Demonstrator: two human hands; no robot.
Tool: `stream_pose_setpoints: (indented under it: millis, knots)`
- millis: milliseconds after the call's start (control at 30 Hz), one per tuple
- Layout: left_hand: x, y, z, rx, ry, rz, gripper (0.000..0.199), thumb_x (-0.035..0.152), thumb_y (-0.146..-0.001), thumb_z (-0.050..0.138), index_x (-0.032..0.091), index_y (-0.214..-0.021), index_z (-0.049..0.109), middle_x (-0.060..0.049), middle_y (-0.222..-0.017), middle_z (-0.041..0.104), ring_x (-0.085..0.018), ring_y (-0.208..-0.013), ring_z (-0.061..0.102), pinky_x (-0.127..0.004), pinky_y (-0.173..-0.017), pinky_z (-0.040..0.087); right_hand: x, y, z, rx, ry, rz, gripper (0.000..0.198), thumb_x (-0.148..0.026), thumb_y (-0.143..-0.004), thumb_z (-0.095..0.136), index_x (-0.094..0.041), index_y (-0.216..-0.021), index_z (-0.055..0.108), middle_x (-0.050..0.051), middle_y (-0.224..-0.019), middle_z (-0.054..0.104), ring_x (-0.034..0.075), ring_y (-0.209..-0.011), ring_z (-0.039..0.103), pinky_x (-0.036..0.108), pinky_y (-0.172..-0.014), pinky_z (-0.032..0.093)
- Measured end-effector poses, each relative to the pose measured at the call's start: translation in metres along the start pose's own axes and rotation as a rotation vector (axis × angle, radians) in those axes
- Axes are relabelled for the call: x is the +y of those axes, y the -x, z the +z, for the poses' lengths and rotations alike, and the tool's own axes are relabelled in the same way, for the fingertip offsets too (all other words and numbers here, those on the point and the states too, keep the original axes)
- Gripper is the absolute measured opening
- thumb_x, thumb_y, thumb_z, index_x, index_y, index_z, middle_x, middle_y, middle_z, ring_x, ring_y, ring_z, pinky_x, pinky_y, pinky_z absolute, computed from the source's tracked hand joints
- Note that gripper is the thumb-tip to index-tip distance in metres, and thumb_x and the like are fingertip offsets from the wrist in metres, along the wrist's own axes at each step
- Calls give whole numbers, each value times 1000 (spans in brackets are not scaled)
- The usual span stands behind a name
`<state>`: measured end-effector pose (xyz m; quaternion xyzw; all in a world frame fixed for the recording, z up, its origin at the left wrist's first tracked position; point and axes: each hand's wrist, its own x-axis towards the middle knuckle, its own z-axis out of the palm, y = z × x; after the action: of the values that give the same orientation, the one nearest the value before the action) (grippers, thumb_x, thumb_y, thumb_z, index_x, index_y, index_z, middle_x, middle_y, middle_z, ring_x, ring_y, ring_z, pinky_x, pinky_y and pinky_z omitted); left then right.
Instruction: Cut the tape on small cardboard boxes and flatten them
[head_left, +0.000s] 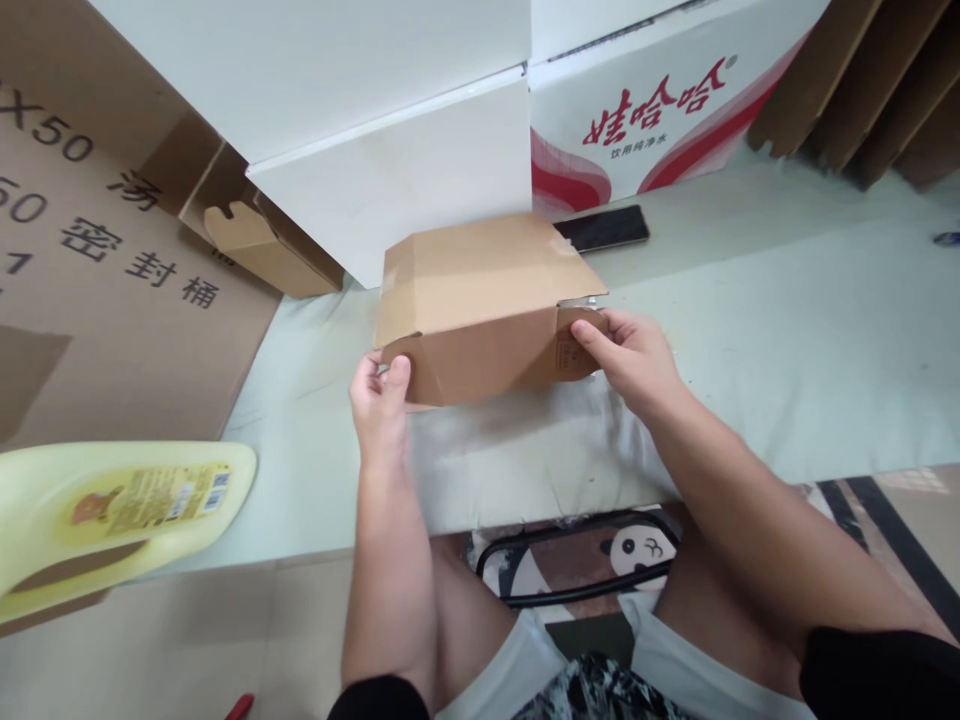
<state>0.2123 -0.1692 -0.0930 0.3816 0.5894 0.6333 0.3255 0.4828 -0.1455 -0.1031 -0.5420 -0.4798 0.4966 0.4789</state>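
A brown cardboard box (480, 350), partly folded, is held between my two hands above the pale green tabletop. My left hand (381, 400) grips its near left corner, the thumb lying on the outer face. At the near right corner, my right hand (634, 360) pinches a small end flap with faint print on it, thumb in front and fingers behind. The broad upper panel (487, 265) slopes away from me towards the back. The inside of the box is hidden.
Behind stand white cartons (397, 170), one with red lettering (652, 120). A black phone (607, 228) lies before them. Left are a large printed carton (112, 220), a small cardboard holder (270, 245) and a yellow bottle (135, 510). Folded cardboard (870, 90) stands back right.
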Motion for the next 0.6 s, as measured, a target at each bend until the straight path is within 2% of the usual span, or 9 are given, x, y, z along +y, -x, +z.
stream_pose_setpoints:
  millis: [133, 233, 367, 500, 600]
  knots:
    - [2, -2, -2, 7, 34, -34, 65, 77, -56, 84, 19, -65, 57, 3, -60, 52, -8, -52, 45, -20, -48, 34, -2, 0, -2, -58, 44, 35, 31, -49, -75, 72, -20, -82, 67, 3, -75, 69, 18, -70, 62, 31, -62, 47]
    - [4, -2, -4, -21, 49, -76, 63, 72, -54, 88, 19, -66, 57, 3, -62, 56, -9, -52, 48, -19, -47, 35, -6, 1, -2, -138, -12, 76, 35, -46, -74, 72, -22, -98, 65, 5, -92, 76, 24, -83, 70, 37, -73, 53]
    - [7, -2, -5, -33, 42, -130, 61, 63, -48, 94, 20, -74, 58, 4, -65, 57, -8, -51, 48, -18, -43, 33, -7, 1, -3, -193, -10, 70, 37, -45, -73, 70, -24, -103, 65, 6, -105, 76, 26, -96, 71, 41, -85, 54]
    - [11, -2, -10, -60, 56, -155, 58, 59, -49, 95, 21, -73, 58, 5, -62, 53, -8, -49, 46, -19, -41, 34, -2, -2, -8, -220, -97, 94, 36, -50, -76, 67, -24, -101, 68, 4, -98, 72, 20, -85, 66, 33, -70, 51]
    - [14, -2, -19, -127, 72, -211, 56, 55, -51, 95, 21, -71, 56, 5, -62, 52, -8, -48, 45, -19, -39, 31, 0, -5, -12, -194, -213, 138, 37, -53, -75, 70, -26, -100, 68, 1, -91, 69, 15, -73, 61, 27, -59, 46]
